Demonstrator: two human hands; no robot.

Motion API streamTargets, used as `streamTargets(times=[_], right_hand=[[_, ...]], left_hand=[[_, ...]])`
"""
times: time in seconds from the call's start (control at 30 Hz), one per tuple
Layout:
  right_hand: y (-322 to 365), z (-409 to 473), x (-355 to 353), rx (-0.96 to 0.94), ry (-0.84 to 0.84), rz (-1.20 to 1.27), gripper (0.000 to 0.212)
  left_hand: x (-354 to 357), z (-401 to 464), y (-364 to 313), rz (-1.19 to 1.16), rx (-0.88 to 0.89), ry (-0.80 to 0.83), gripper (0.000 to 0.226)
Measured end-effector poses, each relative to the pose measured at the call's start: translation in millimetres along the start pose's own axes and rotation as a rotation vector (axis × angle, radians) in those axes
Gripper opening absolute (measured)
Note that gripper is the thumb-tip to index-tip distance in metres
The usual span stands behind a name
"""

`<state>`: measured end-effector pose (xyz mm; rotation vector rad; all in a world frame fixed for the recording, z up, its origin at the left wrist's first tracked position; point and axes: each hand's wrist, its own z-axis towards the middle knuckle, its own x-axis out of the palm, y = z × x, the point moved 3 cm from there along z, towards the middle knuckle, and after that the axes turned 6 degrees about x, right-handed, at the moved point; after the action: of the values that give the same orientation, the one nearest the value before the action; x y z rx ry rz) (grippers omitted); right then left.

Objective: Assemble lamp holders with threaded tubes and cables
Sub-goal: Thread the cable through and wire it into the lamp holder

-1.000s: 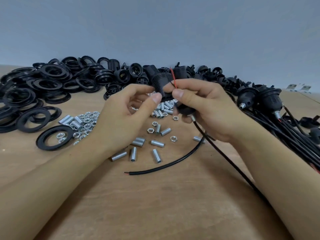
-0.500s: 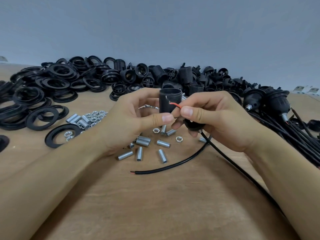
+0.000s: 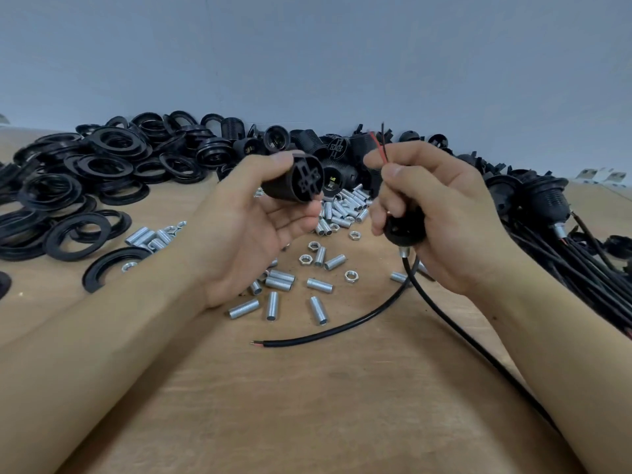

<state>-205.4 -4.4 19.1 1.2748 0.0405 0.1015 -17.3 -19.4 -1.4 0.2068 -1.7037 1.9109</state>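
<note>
Both forearms reached in from the near edge. The left hand was palm-up, thumb and fingers cupped closed. The right hand, to its right, was curled closed, thumb pressed against forefinger.

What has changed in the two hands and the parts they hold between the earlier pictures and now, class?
The hands have drawn apart. The left hand now holds the lamp holder body alone, its ribbed end turned toward the right hand. The right hand keeps the black cap, and the red and black wires now stick up free above it. Unchanged: the loose cable, threaded tubes and nuts on the table.
</note>
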Motion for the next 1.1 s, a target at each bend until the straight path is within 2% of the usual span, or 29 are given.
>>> streamTargets(times=[0.1, 0.2, 0.47, 0.73, 0.87, 1.1], right_hand=[[3, -8, 14, -0.072, 0.067, -0.171, 0.012], [4, -16, 26, -0.118, 0.132, -0.254, 0.011], [6, -17, 28, -0.118, 0.119, -0.225, 0.018], [7, -17, 25, -0.038, 0.112, -0.116, 0.014], [7, -17, 24, -0.046, 0.092, -0.149, 0.018], [9, -16, 23, -0.094, 0.016, -0.265, 0.013]], left_hand=[[-1, -2, -1, -0.115, -0.086, 0.0, 0.037], [1, -3, -2, -0.117, -0.127, 0.057, 0.03], [4, -5, 1, -0.153, -0.199, 0.171, 0.035], [6, -6, 0, -0.173, -0.251, 0.163, 0.038], [6, -6, 0, -0.177, -0.242, 0.143, 0.044], [7, -6, 2, -0.143, -0.257, 0.129, 0.035]])
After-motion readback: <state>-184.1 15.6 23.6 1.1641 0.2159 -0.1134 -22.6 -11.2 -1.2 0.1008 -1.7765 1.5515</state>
